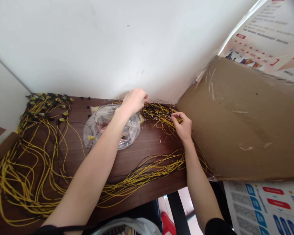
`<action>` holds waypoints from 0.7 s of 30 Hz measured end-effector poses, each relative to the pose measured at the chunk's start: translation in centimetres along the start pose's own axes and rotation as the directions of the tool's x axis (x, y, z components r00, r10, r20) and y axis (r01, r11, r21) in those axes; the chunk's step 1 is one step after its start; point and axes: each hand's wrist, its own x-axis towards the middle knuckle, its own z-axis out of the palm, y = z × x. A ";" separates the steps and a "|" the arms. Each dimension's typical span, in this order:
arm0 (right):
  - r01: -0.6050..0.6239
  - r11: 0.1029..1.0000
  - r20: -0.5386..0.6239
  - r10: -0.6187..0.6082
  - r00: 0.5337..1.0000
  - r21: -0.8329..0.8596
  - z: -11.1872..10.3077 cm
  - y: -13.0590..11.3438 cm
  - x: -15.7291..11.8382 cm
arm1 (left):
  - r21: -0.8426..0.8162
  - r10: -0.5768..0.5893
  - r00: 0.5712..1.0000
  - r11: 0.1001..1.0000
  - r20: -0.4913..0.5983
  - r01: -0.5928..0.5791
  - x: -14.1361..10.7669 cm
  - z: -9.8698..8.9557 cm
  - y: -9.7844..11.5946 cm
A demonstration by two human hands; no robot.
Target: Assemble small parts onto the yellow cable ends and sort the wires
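Observation:
My left hand (pixel 135 100) is over the back of the table, at the left end of a tangled bundle of thin yellow and black wires (pixel 159 112). Its fingers are bent together, and what they hold, if anything, is too small to make out. My right hand (pixel 182 124) pinches at the bundle's right side, thumb and forefinger close together at small wire ends. Beneath and left of my left forearm lies a clear plastic bag (pixel 132 133) with small parts in it. Long yellow cables (pixel 152 171) run along the table's front edge.
Cables with black and yellow connectors (pixel 49 101) heap on the brown table (pixel 147 143) at the left. A white wall (pixel 112 49) stands behind. A large cardboard sheet (pixel 242 124) borders the right side, near printed posters (pixel 264 42).

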 end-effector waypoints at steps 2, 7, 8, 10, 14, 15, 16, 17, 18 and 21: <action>-0.006 1.000 0.001 0.006 1.000 0.008 0.0 0.0 0.0 | -0.006 -0.022 1.000 1.000 0.005 0.022 -0.1 -0.1 -0.1; -0.025 0.999 0.007 0.025 1.000 0.037 -0.1 0.0 0.0 | -0.008 -0.048 0.999 0.999 -0.008 0.048 -0.1 -0.3 -0.5; -0.026 0.999 0.007 0.026 1.000 0.039 -0.1 0.1 0.0 | -0.010 -0.047 0.999 0.999 -0.014 0.047 -0.1 -0.3 -0.5; -0.028 0.999 0.005 0.028 1.000 0.038 -0.2 0.1 0.0 | -0.015 -0.041 0.999 0.999 -0.032 0.041 -0.1 -0.2 -0.7; -0.031 0.999 0.004 0.030 1.000 0.040 -0.3 -0.1 0.0 | -0.025 -0.043 0.997 0.999 -0.065 0.042 -0.1 -0.1 -0.9; -0.030 0.999 0.004 0.030 1.000 0.040 -0.4 -0.1 0.0 | -0.022 -0.047 0.997 0.999 -0.066 0.045 -0.2 0.0 -1.0; -0.029 0.999 0.002 0.029 1.000 0.041 -0.4 -0.1 0.0 | -0.019 -0.050 0.997 0.999 -0.066 0.049 -0.2 0.0 -1.1; -0.027 0.999 -0.001 0.027 1.000 0.043 -0.4 -0.1 0.0 | -0.016 -0.054 0.996 0.998 -0.067 0.053 -0.2 0.0 -1.1; -0.024 0.999 -0.005 0.024 1.000 0.048 -0.5 -0.2 0.0 | -0.015 -0.060 0.996 0.998 -0.068 0.059 -0.2 0.0 -1.2; -0.011 0.998 -0.011 0.012 1.000 0.063 -0.5 -0.2 0.1 | -0.023 -0.078 0.994 0.997 -0.078 0.076 -0.2 -0.1 -1.5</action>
